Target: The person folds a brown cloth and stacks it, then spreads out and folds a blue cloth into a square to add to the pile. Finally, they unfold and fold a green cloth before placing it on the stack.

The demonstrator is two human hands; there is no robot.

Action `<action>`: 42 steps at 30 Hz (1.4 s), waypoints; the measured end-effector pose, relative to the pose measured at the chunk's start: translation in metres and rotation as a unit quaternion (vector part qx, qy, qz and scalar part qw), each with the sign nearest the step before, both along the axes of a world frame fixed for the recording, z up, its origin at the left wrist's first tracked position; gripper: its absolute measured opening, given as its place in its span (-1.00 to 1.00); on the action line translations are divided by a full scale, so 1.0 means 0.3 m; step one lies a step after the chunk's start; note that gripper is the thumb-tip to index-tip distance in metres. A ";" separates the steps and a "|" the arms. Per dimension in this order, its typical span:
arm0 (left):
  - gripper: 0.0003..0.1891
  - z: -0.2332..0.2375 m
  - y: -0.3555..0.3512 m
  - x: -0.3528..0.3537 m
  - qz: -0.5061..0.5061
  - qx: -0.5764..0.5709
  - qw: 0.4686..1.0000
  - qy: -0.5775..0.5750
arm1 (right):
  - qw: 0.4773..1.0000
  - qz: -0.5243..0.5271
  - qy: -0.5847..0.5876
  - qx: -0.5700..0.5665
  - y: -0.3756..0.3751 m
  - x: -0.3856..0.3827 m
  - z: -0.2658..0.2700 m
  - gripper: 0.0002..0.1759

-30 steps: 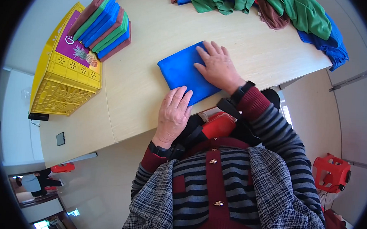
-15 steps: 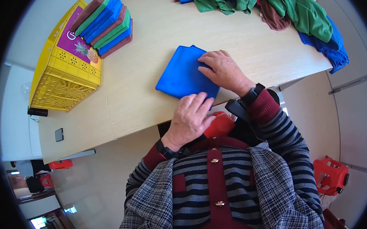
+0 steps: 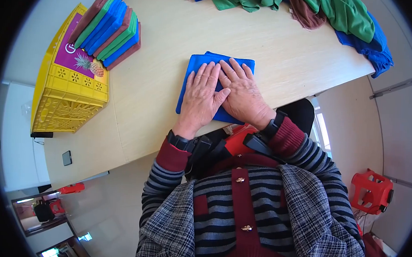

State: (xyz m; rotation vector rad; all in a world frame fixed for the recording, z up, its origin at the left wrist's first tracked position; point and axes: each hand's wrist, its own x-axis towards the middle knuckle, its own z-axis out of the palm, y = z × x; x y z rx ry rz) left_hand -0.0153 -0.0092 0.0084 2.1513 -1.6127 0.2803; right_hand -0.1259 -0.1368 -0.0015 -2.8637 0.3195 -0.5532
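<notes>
A folded blue cloth (image 3: 196,61) lies flat near the table's front edge, its middle covered by both hands. My left hand (image 3: 199,95) rests palm down on the cloth's left part, fingers stretched out and pointing away from me. Beside it, my right hand (image 3: 243,93) lies palm down on the right part, fingers extended. The left thumb touches or overlaps the edge of the right hand. Neither hand grips the cloth; both are open.
At the left stands a yellow crate (image 3: 70,100), with a row of folded brown, green and blue cloths (image 3: 111,28) beside its top. Loose cloths (image 3: 342,19) are heaped along the far right table edge. A phone (image 3: 67,158) lies at the table's left. A red stool (image 3: 371,190) stands right.
My left hand has moved up from the cloth's near edge onto its top. Both hands now lie flat side by side, and the cloth sits squarer to me.
</notes>
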 end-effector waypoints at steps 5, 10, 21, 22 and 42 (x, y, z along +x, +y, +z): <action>-0.24 -0.027 0.007 0.015 0.012 0.052 0.998 0.018 | 0.999 0.001 -0.022 0.026 -0.031 0.001 0.001 -0.29; -0.24 -0.019 0.009 0.005 0.029 0.051 0.998 -0.009 | 0.998 -0.038 -0.012 0.050 -0.093 0.001 0.004 -0.33; -0.30 0.010 0.059 -0.038 0.065 0.044 0.997 0.007 | 0.999 -0.032 -0.024 -0.029 -0.110 0.012 0.106 -0.36; -0.30 0.010 0.065 -0.048 0.064 0.058 0.996 0.015 | 0.999 -0.030 -0.026 -0.029 -0.084 0.010 0.104 -0.36; -0.31 0.000 0.124 -0.057 0.092 0.065 0.993 0.029 | 0.998 -0.030 0.033 0.051 -0.138 0.018 0.041 -0.36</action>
